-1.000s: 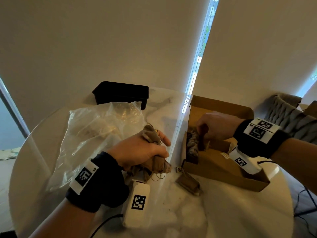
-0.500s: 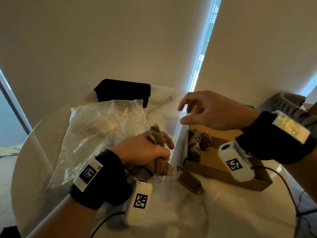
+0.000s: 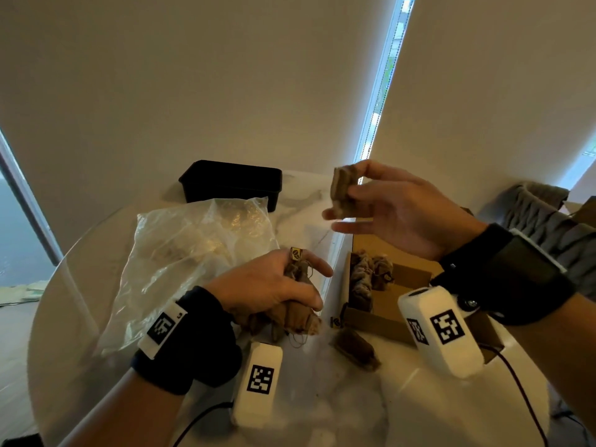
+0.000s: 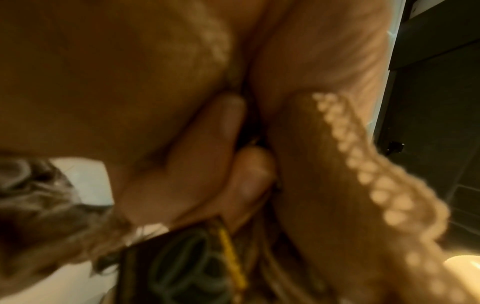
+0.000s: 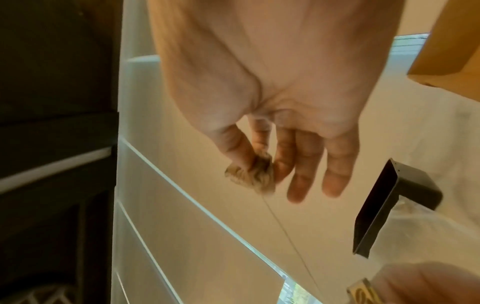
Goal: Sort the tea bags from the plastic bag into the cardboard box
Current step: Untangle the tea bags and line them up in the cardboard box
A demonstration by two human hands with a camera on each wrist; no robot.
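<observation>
Centre of the head view: your right hand (image 3: 392,209) pinches one tea bag (image 3: 342,191), light and soft, above the box (image 3: 383,321). Your left hand (image 3: 269,285) grips a bunch (image 3: 298,321); mind tangling strings.

round marble table (image 3: 322,411), w/ plastic bag (image 3: 193,253), cardboard box (image 3: 380,324), black tray (image 3: 230,182), loose tea bag (image 3: 354,348)

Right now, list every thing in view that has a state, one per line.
Brown cardboard box: open, several tea bags inside.
Clear plastic bag: crumpled on the table.
Black plastic tray: upright behind the bag.
Loose brown tea bag: lying beside the box.
Left hand: grips a bunch of tea bags.
Right hand: raised, pinches one tea bag.
</observation>
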